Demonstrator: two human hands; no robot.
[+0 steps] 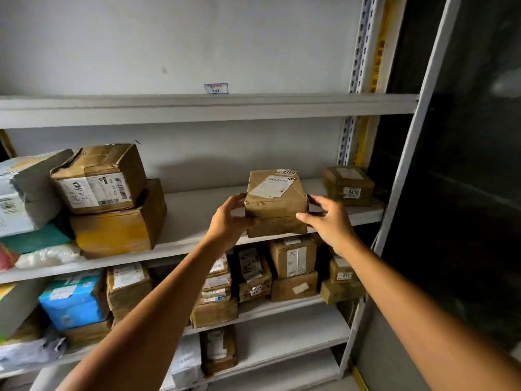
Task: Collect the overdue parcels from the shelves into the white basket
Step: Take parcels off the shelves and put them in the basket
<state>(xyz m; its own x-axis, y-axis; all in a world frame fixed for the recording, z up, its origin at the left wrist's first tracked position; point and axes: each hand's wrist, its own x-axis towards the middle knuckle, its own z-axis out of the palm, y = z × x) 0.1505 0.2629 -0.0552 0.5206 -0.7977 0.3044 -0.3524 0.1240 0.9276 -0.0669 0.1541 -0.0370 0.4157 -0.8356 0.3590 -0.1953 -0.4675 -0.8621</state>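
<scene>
A: Pale grey wall [169, 38] at the back, white metal shelving [356, 66] right in front with its boards loaded with cartons, and a dark glass panel [465, 165] running down the right side.

B: Both bare arms are up and stretched forward. They come in from the bottom corners and meet at the middle shelf [197, 210].

A: There's the one to watch, the brown parcel [276, 204], at the front edge of that board. It has a white label on top, with "0180" on a sticker and "89" in marker.

B: Look at the left hand [229, 218]: palm turned in toward the box, thumb pressed low on the front face at the left corner, fingers curled over the parcel's left side.

A: The right hand [329, 218] mirrors it. The thumb tip is on the front right edge, and the other fingers are a little apart and wrapped round the right side toward the back.

B: So it's clamped between two hands, one on each flank.

A: Is it off the board?

B: Can't tell. Its lower edge lines up with the shelf lip and the underside is hidden.

A: As for neighbours, a small box [349, 184] marked "0410" sits further back on the right, near the right hand but apart from it.

B: Well off to the left are two stacked cartons [118, 230], the upper one crumpled and tilted, beside a grey mailer bag [25, 190].

A: Under the forearms, the next board down carries more brown boxes and a blue package [73, 300].
</scene>
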